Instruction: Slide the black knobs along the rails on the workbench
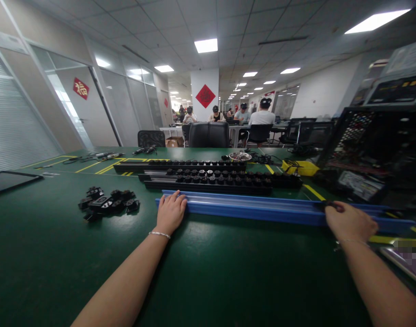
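Note:
A long blue channel rail [248, 208] lies across the green table [228, 272] in front of me. My left hand [172, 210] rests on the rail near its left end, fingers bent over the edge. Toward the right part of the rail, my right hand [351, 222] pinches a small black part [332, 205] at the channel; my fingers hide much of it. A loose heap of black socket modules [108, 202] sits left of my left hand. Just behind the blue rail are several black rails [208, 185] lined with similar modules.
Farther back stand a metal bowl [240, 156] of small parts and a yellow tray [300, 168]. Dark equipment [374, 145] rises at the right edge. A flat dark frame [15, 181] lies far left, tools [107, 156] at the back left. People sit at distant desks.

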`<state>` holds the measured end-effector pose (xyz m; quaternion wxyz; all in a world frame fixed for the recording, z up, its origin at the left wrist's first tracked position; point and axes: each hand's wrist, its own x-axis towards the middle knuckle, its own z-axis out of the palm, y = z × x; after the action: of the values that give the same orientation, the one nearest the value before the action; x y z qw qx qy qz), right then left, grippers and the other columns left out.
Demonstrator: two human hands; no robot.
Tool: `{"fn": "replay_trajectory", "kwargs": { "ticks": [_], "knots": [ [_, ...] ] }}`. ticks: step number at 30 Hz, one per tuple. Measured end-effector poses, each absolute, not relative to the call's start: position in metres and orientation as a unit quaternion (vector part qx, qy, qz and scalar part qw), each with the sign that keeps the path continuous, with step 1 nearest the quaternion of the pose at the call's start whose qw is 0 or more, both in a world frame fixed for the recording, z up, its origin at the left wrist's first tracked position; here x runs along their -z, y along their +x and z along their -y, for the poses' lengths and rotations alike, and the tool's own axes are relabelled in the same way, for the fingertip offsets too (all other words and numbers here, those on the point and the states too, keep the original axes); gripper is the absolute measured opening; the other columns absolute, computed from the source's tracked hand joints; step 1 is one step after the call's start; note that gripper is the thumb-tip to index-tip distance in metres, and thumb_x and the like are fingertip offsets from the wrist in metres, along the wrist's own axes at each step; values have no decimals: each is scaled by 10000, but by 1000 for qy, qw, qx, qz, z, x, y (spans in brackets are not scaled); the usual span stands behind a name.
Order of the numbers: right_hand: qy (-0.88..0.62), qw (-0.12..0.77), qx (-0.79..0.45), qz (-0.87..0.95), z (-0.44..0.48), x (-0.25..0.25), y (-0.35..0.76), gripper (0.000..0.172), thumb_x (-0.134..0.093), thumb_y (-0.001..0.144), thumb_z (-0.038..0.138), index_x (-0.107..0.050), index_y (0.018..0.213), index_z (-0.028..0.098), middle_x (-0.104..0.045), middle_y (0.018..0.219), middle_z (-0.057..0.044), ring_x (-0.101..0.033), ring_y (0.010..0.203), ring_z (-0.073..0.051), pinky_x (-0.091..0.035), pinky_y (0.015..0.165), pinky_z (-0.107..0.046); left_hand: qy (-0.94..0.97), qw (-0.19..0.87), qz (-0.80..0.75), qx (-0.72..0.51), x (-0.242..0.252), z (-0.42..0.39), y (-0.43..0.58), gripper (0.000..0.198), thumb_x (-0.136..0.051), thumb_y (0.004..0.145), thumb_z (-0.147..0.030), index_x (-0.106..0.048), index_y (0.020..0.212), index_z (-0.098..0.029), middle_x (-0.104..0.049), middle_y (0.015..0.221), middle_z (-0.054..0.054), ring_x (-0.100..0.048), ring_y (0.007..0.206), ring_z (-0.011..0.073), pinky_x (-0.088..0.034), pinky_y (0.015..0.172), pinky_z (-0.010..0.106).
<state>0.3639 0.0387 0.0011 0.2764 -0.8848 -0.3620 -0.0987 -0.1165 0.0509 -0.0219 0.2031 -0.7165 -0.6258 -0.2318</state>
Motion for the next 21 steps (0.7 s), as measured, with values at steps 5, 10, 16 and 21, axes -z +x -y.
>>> {"fn": "replay_trajectory", "kwargs": {
  "ticks": [5,10,16,21],
  "knots": [
    [-886,261,93,371,-40,-2,363,425,-358,766,374,-644,1039,222,-646,1028,-113,-532,1046,-287,-345,885,-432,-715,202,632,222,21,-50,-116,409,-278,938,-382,-609,1130,-235,-551,1301,62,-541,1111,242,-318,1021,470],
    [-880,274,104,374,-41,2,365,435,-327,776,356,-658,1026,222,-649,998,-110,-538,1011,-287,-333,885,-445,-712,199,635,222,21,-50,-116,411,-282,937,-388,-604,1147,-241,-551,1303,58,-539,1118,238,-312,1027,462],
    [-861,295,114,399,-41,6,367,421,-330,776,334,-673,987,211,-653,994,-120,-536,981,-298,-334,867,-475,-712,196,635,226,22,-51,-116,404,-294,935,-385,-606,1149,-244,-551,1303,59,-538,1121,245,-311,1027,470],
    [-853,307,121,403,-42,7,367,402,-338,773,319,-685,944,213,-656,991,-116,-535,992,-296,-320,891,-486,-714,195,632,231,22,-51,-116,404,-298,934,-380,-602,1160,-238,-548,1306,65,-537,1124,248,-309,1028,474]
  ]
}}
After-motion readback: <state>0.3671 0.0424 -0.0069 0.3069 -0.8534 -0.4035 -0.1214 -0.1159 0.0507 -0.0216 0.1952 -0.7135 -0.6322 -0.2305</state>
